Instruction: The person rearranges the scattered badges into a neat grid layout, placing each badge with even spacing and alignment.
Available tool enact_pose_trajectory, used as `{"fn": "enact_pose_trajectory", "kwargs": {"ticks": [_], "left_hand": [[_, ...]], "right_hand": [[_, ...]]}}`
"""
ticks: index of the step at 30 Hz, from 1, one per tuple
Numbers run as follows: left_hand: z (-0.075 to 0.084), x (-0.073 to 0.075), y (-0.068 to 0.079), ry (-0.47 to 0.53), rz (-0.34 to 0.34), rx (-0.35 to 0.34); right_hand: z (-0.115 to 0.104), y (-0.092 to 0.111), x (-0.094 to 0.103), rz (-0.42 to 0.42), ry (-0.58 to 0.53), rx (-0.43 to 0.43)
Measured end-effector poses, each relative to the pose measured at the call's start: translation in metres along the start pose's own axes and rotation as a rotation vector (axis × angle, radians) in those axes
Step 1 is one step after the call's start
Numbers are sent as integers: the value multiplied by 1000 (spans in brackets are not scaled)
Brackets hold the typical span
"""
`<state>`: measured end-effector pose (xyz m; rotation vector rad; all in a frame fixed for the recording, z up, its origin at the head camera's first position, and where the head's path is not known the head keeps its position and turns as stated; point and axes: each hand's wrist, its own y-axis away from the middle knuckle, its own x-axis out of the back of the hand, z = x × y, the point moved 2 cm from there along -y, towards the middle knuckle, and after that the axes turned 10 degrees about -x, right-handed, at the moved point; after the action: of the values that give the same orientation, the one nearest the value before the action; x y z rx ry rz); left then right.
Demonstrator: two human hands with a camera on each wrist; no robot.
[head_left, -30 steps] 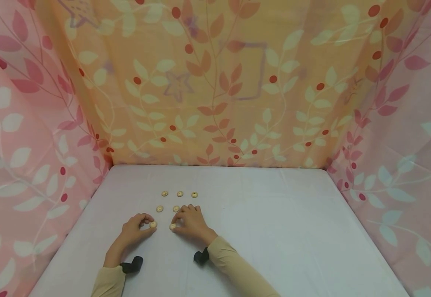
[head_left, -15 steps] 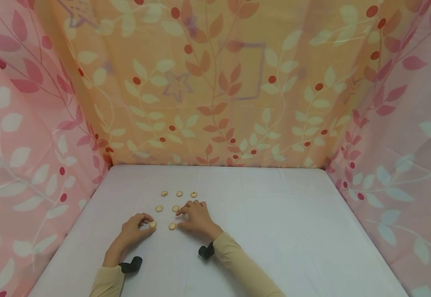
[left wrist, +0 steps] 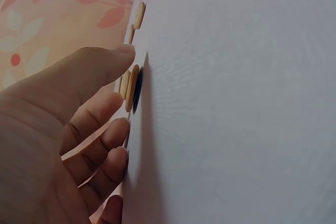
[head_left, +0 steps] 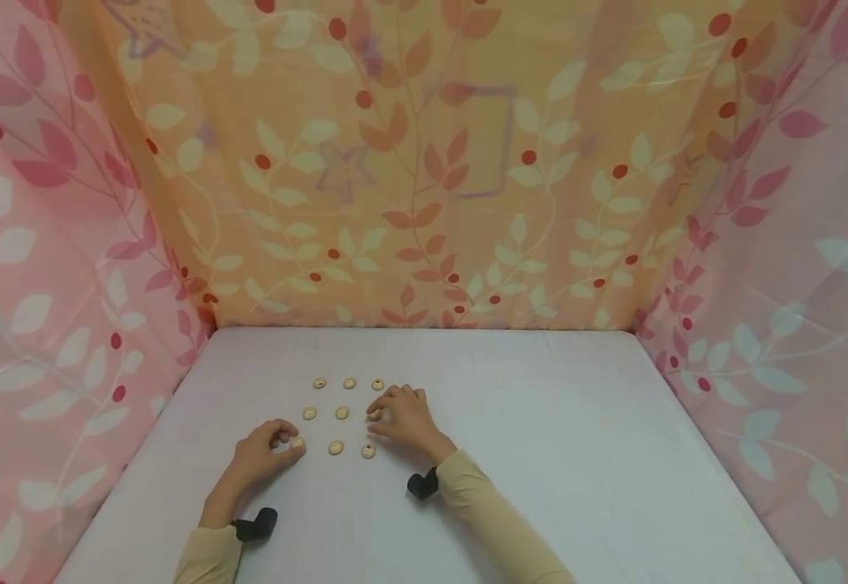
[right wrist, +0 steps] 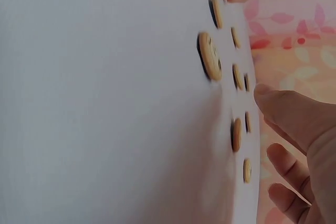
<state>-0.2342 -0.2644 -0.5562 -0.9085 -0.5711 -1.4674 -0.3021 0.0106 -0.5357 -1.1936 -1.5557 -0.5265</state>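
Note:
Several small round wooden discs lie in three rows on the white table. At the front left, my left hand (head_left: 265, 451) pinches one disc (head_left: 297, 442) between thumb and finger; the left wrist view shows this disc (left wrist: 132, 88) at the fingertips. My right hand (head_left: 407, 419) hovers at the right end of the middle row with thumb and fingers apart. Its fingers partly cover a disc (head_left: 374, 414), which lies on the cloth in the right wrist view. Just below that hand sits the front right disc (head_left: 369, 451), with dark marks on top. The front middle disc (head_left: 336, 447) lies between the hands.
Behind the hands, the back row ends in a disc (head_left: 378, 384) with a dark mark. Patterned curtains (head_left: 424, 203) enclose the white table (head_left: 541, 454) at the back and both sides. A black wrist camera (head_left: 422, 484) sits on each wrist.
My right hand has let go of the front middle disc and moved right and away from me. The front right disc has come into sight. My left hand stays at its disc.

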Motion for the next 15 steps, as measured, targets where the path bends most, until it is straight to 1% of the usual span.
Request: {"fn": "enact_pose_trajectory", "kwargs": {"ticks": [3,7,12,15], "left_hand": [[2,3,0,13,15,-3],[6,8,-1,27,43,-26],[8,8,-9,6,58,-58],[12,9,-16,-11,86,-99]], "right_hand": [[9,0,3,10,-17,-24],[22,1,8,15,-26,-59],[36,1,17,25,-44,-92],[46,1,22,41,-40,-109]]}}
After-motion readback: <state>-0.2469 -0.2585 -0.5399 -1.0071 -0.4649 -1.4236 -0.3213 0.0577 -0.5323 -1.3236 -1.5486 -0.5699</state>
